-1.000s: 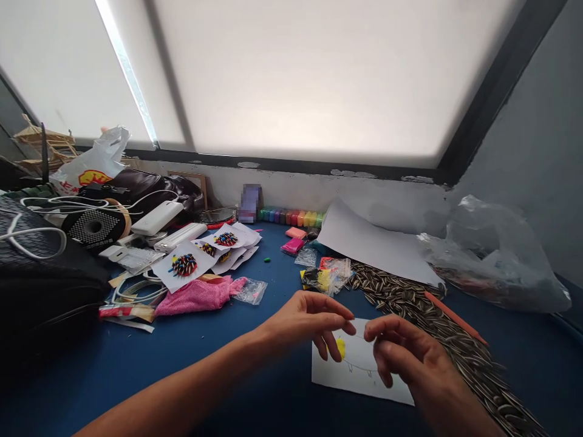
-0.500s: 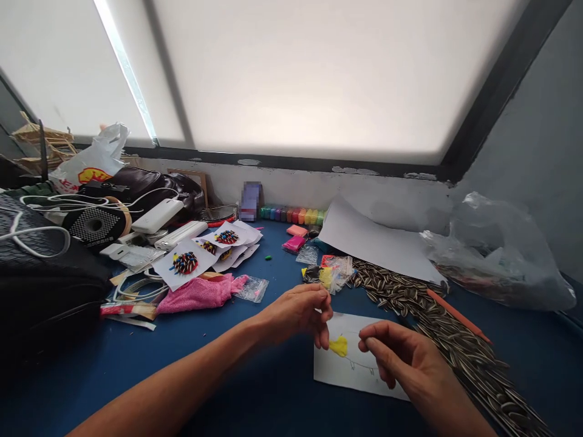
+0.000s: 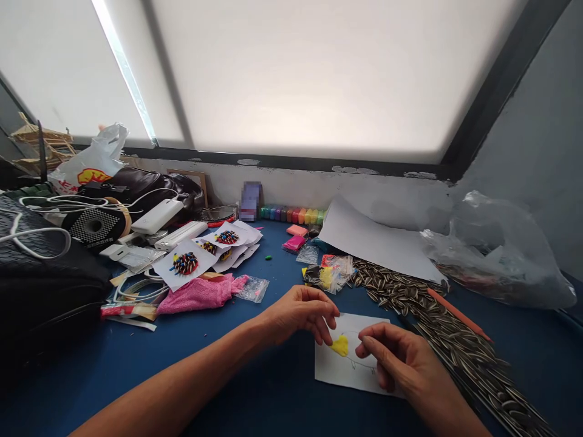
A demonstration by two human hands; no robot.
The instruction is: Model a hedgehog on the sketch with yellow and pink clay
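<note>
A white card [image 3: 330,369] lies on the blue table in front of me, with a pencil outline drawn on it. Flat yellow clay [image 3: 340,345] covers the left end of that outline. My left hand [image 3: 303,312] hovers over the card's upper left corner, its fingers loosely bent and apart, the lower fingertips beside the clay. I see nothing in it. Over the right half of the card, my right hand [image 3: 405,363] has thumb and index finger pinched together. Whatever may be between them is too small to make out.
Sunflower seeds [image 3: 471,358] spread along the right, an orange pencil [image 3: 459,315] on them. Small bags of clay [image 3: 328,274] lie behind the card. Decorated cards [image 3: 184,264], a pink cloth [image 3: 195,295] and a black bag [image 3: 45,285] occupy the left. A plastic bag [image 3: 505,261] stands back right.
My left hand has shifted slightly right and its fingers have lowered toward the card. The right hand stays nearly in place, still pinched.
</note>
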